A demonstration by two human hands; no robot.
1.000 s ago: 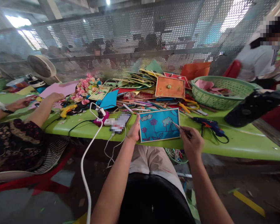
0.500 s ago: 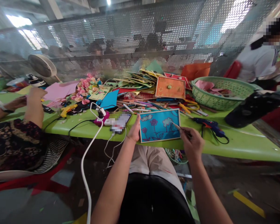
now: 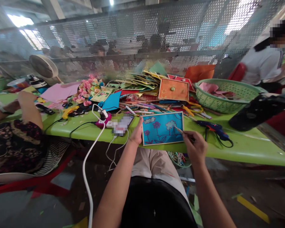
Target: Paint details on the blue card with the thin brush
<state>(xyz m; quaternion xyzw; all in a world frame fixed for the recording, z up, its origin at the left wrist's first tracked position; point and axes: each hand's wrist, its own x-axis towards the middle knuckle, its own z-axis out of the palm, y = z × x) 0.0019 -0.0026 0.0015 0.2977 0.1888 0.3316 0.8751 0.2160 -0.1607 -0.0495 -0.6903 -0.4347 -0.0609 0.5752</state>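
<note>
My left hand (image 3: pixel 136 132) is closed on the left edge of a blue picture card (image 3: pixel 148 131), holding it tilted up at the table's front edge. The card has a thin pale border and drawings of purple flowers, leaves, clouds and a tree-like shape. My right hand (image 3: pixel 196 146) pinches a slim pen (image 3: pixel 179 129) at the card's right side. Its pale tip points up and left at the tree-like drawing; whether it touches the surface I cannot tell. The pen's rear part is mostly hidden by my fingers.
Behind the card lie several loose pens (image 3: pixel 142 107), stacked cards (image 3: pixel 140 80) and an orange framed card (image 3: pixel 174 89). A green basket (image 3: pixel 224 95), black bottle (image 3: pixel 254 110) and blue glue gun (image 3: pixel 212 126) are right. Left are a phone (image 3: pixel 125 122), white cable (image 3: pixel 86 167) and a co-worker's arm (image 3: pixel 29 107).
My pen tip has shifted very slightly on the tree-like drawing; the card stays almost still. The co-worker's hands at the left have moved a little left and down.
</note>
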